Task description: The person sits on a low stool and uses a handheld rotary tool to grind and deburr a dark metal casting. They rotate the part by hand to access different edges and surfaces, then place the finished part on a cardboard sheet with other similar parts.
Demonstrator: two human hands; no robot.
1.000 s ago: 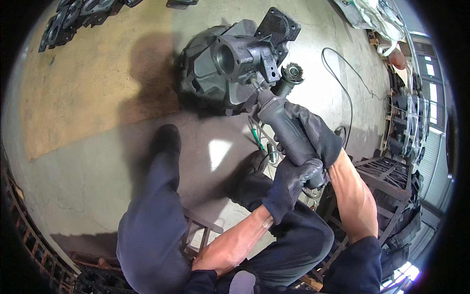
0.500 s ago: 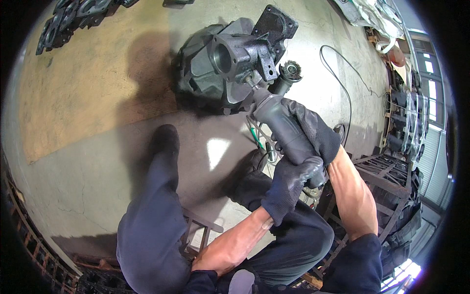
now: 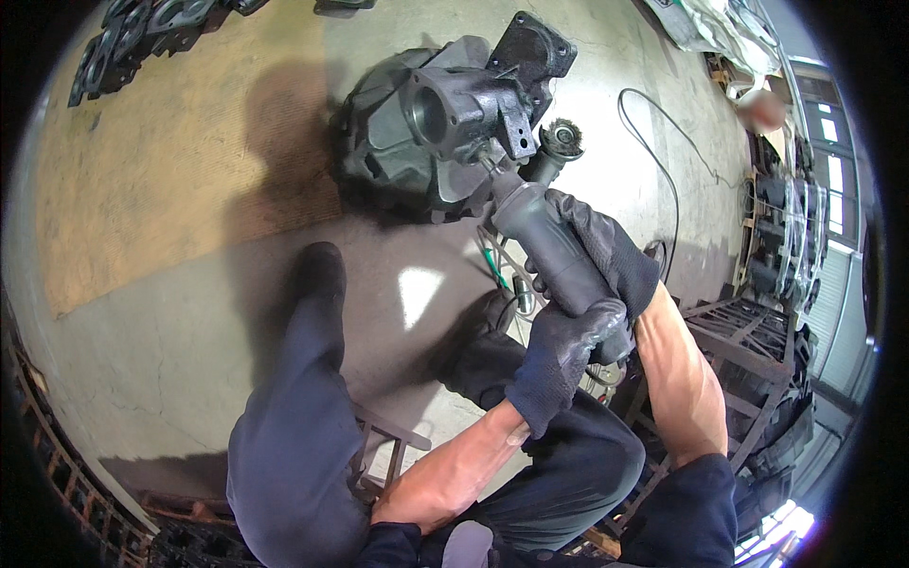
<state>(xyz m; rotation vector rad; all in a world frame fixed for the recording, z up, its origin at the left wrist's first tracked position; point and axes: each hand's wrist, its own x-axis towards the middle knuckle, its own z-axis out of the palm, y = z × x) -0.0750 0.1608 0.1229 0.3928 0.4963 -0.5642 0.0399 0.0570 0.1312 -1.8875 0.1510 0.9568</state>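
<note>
Gripping the grinder (image 3: 552, 248) with left hand (image 3: 557, 364) behind, right hand (image 3: 617, 254) forward, you should hold its tip (image 3: 489, 164) steady at the casting (image 3: 473, 112)

The bare left forearm (image 3: 450, 478) slants up and rightward from the lower edge, while the right forearm (image 3: 684, 383), likewise bare, rises steeply and leans left. The left hand (image 3: 561, 358), dark-gloved, is curled in a grip with its thumb forward. The right hand (image 3: 617, 254), also gloved and curled, lies farther forward, just beside it.
</note>
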